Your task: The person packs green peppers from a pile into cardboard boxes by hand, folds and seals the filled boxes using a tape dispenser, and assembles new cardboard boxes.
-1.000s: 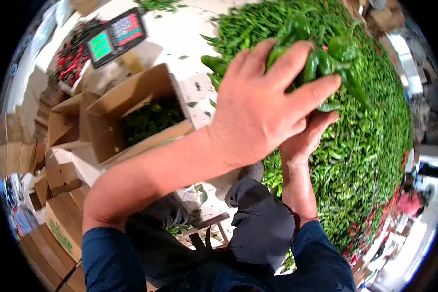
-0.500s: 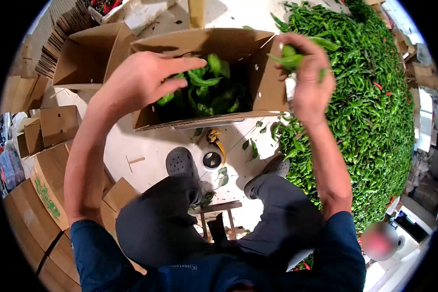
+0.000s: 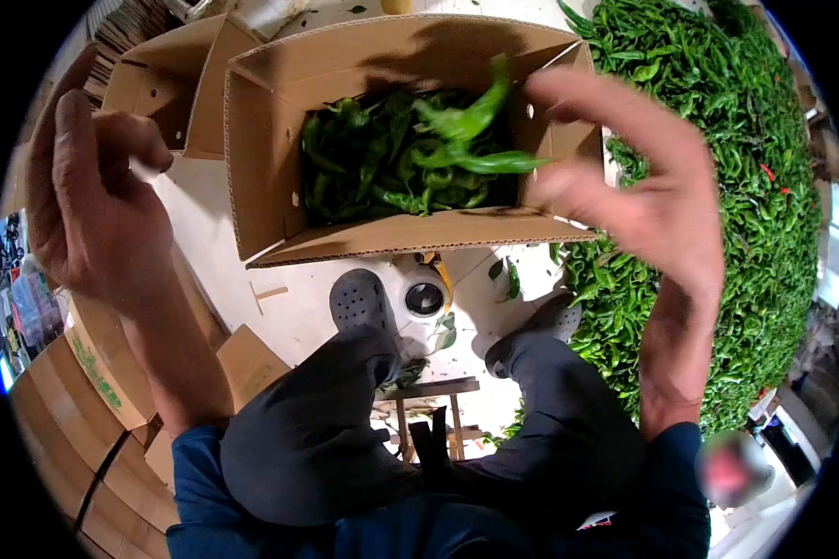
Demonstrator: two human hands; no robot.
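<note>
An open cardboard box (image 3: 401, 244) stands on the floor before me, a layer of green peppers (image 3: 382, 168) in its bottom. Over its right side my right hand (image 3: 643, 177) is blurred, thumb and fingers spread. Several loose green peppers (image 3: 471, 126) hang in the air just left of those fingers, apart from the palm. My left hand (image 3: 98, 177) is away from the box, near a second cardboard box (image 3: 172, 84) at the upper left. Its fingers are loosely bent and apart, with nothing visible in them.
A large heap of green peppers (image 3: 718, 224) with a few red ones covers the right side. Flattened cardboard (image 3: 126, 42) is stacked at the upper left, and more boxes (image 3: 75, 410) stand at the lower left. A tape roll (image 3: 424, 298) lies between my feet.
My left hand has moved from over the box to the far left. The right hand has come in over the box's right side and let go of the peppers it held.
</note>
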